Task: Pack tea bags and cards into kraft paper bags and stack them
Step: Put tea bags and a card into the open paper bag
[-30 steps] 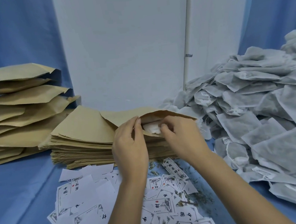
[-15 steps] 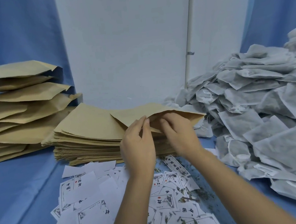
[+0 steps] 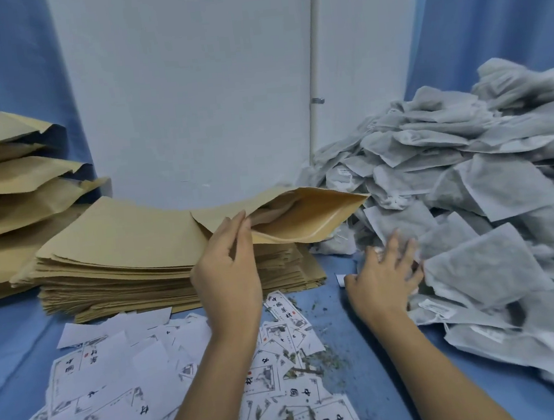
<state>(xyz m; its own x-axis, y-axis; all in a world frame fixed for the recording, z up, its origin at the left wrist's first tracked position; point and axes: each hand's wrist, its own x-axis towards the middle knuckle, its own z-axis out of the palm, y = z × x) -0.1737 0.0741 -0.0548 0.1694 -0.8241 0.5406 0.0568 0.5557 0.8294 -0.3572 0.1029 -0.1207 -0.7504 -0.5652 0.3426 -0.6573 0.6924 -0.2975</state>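
Observation:
My left hand (image 3: 228,275) pinches the upper lip of a kraft paper bag (image 3: 306,217), holding its mouth open toward the right above a flat stack of empty kraft bags (image 3: 121,255). My right hand (image 3: 385,277) is spread with straight fingers, blurred, at the near edge of a big heap of grey tea bags (image 3: 463,192); it holds nothing. White printed cards (image 3: 122,377) lie scattered on the blue table in front of me. What is inside the open bag cannot be seen clearly.
A tall pile of filled kraft bags (image 3: 6,188) stands at the far left. A white wall panel (image 3: 189,83) rises behind the stacks. Loose tea crumbs (image 3: 320,361) litter the blue cloth (image 3: 363,387) between the cards and the tea bags.
My right hand has left the bag's mouth and moved right and down to the tea bag heap. My left hand keeps the bag, whose mouth now gapes wider.

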